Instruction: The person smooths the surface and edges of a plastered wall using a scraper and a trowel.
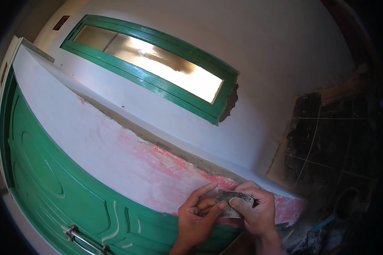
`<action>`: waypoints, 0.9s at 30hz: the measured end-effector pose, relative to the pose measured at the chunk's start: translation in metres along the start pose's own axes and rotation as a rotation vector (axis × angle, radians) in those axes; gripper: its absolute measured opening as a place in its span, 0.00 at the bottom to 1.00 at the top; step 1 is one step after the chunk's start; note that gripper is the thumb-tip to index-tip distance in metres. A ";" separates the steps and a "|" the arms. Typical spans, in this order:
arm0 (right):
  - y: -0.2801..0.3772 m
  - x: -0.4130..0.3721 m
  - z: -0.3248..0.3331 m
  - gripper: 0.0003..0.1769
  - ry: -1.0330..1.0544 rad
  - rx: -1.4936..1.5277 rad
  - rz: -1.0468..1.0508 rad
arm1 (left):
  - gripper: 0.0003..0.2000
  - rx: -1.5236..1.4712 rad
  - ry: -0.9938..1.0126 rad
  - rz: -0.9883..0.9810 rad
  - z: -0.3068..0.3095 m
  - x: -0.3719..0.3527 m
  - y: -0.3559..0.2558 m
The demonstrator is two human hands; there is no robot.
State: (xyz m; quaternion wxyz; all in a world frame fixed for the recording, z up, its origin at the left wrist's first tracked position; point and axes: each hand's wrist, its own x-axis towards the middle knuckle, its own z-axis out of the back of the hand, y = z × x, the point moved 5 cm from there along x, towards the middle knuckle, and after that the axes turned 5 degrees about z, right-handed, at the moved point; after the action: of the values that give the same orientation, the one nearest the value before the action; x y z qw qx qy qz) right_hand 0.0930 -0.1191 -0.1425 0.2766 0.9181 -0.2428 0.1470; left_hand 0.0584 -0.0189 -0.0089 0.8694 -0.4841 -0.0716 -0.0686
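Left hand (196, 216): thumb and bent fingers pinching one edge of a grey scrap (229, 196), index sticking up loose, so half open I guess.
Right hand (258, 208): closed up tight, thumb pressed flat on it, other fingers tucked behind.
Scrap: right between both thumbs, in front of the patchy pink wall band (127, 157). Can't tell what it's made of.
Hard to see: fingertips behind the scrap, forearms cut off below, murky dark tiles (327, 140) right of the fingers.
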 end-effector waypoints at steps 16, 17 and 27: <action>-0.004 -0.007 -0.012 0.18 0.071 0.679 -0.134 | 0.13 0.156 0.112 0.202 0.019 -0.004 0.039; -0.005 -0.008 -0.011 0.18 0.067 0.624 -0.127 | 0.13 -0.063 0.130 0.257 0.020 -0.003 0.050; 0.009 0.011 0.007 0.16 -0.274 0.077 0.120 | 0.15 0.746 -0.253 -0.422 0.033 -0.031 -0.024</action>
State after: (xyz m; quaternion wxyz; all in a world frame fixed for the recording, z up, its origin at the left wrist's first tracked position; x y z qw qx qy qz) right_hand 0.0981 -0.1338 -0.1397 0.1962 0.9233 -0.3269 0.0459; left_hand 0.0214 -0.0020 0.0225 0.9359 -0.1168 -0.2942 -0.1543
